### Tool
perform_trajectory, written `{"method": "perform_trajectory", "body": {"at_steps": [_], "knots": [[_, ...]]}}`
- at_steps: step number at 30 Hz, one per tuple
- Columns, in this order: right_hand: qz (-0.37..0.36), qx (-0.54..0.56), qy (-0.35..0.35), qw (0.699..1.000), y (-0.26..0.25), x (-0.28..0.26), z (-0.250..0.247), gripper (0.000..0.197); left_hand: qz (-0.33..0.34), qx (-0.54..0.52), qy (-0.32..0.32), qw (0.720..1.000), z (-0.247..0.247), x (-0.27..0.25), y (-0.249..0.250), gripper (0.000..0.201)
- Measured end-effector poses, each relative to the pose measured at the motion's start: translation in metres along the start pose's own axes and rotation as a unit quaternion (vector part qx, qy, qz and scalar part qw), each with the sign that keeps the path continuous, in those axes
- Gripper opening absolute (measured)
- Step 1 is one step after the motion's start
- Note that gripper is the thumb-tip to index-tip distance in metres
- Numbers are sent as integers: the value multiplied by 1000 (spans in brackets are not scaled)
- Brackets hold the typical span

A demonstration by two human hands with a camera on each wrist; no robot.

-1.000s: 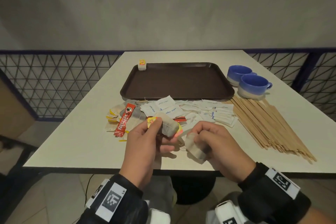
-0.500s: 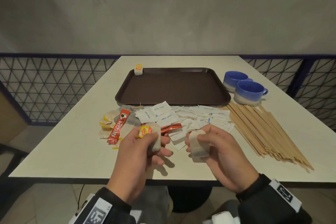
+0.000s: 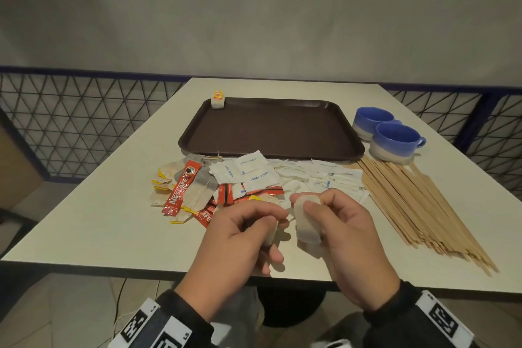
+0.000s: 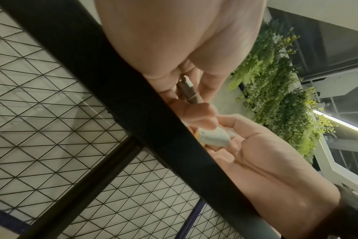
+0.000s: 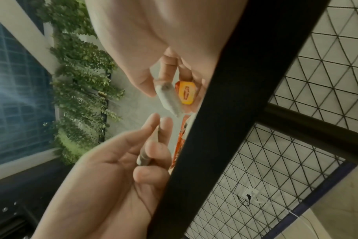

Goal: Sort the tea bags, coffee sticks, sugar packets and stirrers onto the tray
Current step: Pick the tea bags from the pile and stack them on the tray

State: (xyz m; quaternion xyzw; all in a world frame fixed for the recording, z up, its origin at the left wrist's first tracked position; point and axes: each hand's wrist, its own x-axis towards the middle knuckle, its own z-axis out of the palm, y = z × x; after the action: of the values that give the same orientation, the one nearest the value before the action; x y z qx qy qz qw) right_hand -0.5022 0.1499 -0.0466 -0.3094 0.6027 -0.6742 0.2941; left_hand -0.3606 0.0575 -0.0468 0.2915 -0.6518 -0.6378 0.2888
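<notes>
1. The table (image 3: 84, 220) holds a brown tray (image 3: 271, 133) at its far side, with one tea bag (image 3: 217, 100) in the tray's far left corner.
2. Sticks (image 3: 418, 206) lie to the right, near two blue cups (image 3: 395, 141).
3. Packets (image 3: 248, 175) sit in a pile just near the tray.
4. The left hand (image 3: 234, 243) curls its fingers around a folded tea bag (image 4: 189, 93).
5. The right hand (image 3: 347, 237) pinches another tea bag (image 3: 306, 220) with its fingers wrapped round it.

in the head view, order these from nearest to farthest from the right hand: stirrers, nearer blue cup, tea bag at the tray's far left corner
1. stirrers, just right of the right hand
2. nearer blue cup, beyond, to the right
3. tea bag at the tray's far left corner, far across the tray
</notes>
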Motion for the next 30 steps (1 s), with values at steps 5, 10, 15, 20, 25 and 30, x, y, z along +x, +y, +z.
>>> {"method": "perform_trajectory", "body": {"at_steps": [5, 10, 15, 20, 25, 30], "knots": [[-97, -78, -27, 992, 3, -4, 3, 11, 10, 6, -19, 1000, 5, 0, 5, 19], [-97, -62, -66, 991, 6, -6, 1, 28, -3, 5, 16, 1000, 7, 2, 7, 23], [-105, -58, -35, 992, 10, -5, 1, 22, -49, -14, 31, 998, 6, 5, 3, 21], [-114, -38, -16, 993, 12, -5, 3, 11, -57, -24, 30, 998, 7, 4, 4, 20], [-120, -59, -22, 991, 9, -8, 6, 15, -33, -1, 40, 999, 11, 2, 7, 30], [-147, -82, -25, 985, 14, -6, 2, 11, -56, -16, 58, 997, 11, 7, 3, 28]]}}
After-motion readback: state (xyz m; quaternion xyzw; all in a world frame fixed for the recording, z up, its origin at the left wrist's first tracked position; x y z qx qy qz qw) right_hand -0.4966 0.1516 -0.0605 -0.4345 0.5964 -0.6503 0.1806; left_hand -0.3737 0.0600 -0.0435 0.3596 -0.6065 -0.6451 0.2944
